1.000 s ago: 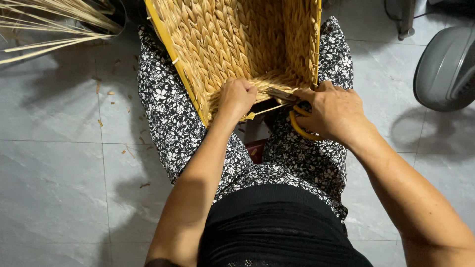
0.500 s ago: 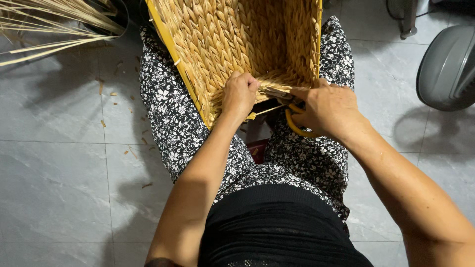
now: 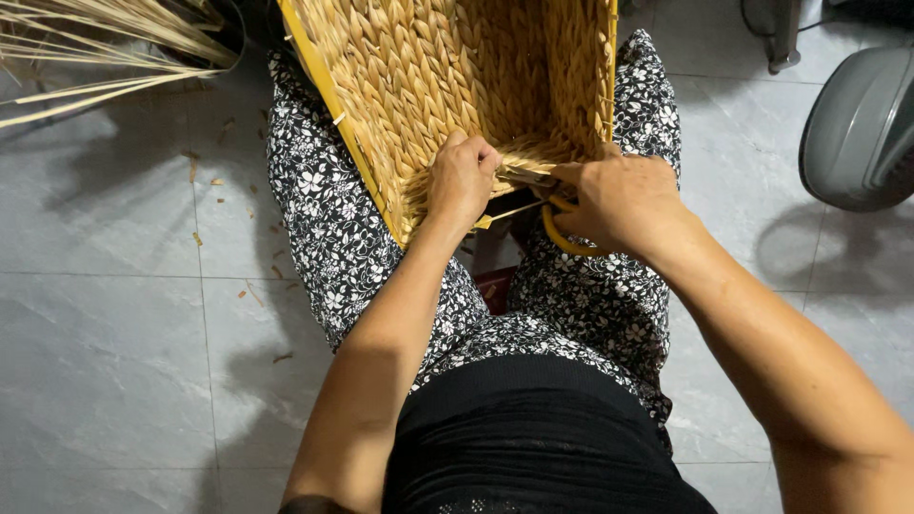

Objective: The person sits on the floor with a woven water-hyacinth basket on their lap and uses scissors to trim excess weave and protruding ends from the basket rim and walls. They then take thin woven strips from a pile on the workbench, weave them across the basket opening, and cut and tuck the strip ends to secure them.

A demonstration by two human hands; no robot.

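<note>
A woven straw basket (image 3: 447, 76) with a yellow frame edge lies across my lap, its near rim towards me. My left hand (image 3: 461, 178) pinches straw strands at that rim, fingers closed on them. My right hand (image 3: 617, 198) sits just to the right and grips scissors with a yellow handle (image 3: 557, 233), the blades hidden at the straw between both hands. I am seated, wearing black-and-white floral trousers (image 3: 333, 238).
A bundle of loose dry straw (image 3: 105, 38) lies on the tiled floor at the upper left, with small straw scraps (image 3: 205, 176) scattered nearby. A grey rounded appliance (image 3: 862, 128) stands at the right; a grey stand base (image 3: 776, 29) is behind it.
Both hands have shifted slightly up along the basket rim and closer together; the left hand's fingers have tightened on the straw.
</note>
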